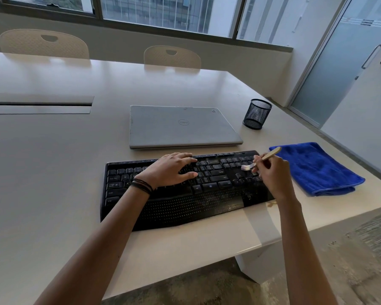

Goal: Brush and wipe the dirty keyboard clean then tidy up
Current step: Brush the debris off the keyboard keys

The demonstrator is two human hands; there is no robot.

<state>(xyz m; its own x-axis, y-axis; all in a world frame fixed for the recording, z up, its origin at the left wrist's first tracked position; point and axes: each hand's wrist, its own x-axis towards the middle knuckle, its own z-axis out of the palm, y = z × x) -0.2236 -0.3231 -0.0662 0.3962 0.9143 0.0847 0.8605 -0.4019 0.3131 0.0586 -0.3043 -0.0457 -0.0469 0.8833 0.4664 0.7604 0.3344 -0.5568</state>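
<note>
The black keyboard lies flat on the white table, close to the near edge, with its long palm rest toward the person. Pale specks and smears show on the right part of that palm rest and around the keys above it. The left hand lies open on the middle keys, palm down and fingers stretched out toward the right, with dark cords around the wrist. The right hand is over the keyboard's right end, its fingers pinching a small brush by the pale wooden handle. The handle angles up and to the right, and the light bristles touch the keys just left of the hand. A folded blue cloth lies on the table just beside the keyboard's right end, near the table's right edge. Behind the keyboard sits a closed silver laptop, and a black mesh pen cup stands upright near its right side. Two pale chairs are tucked in along the far side of the table, below a row of windows.
</note>
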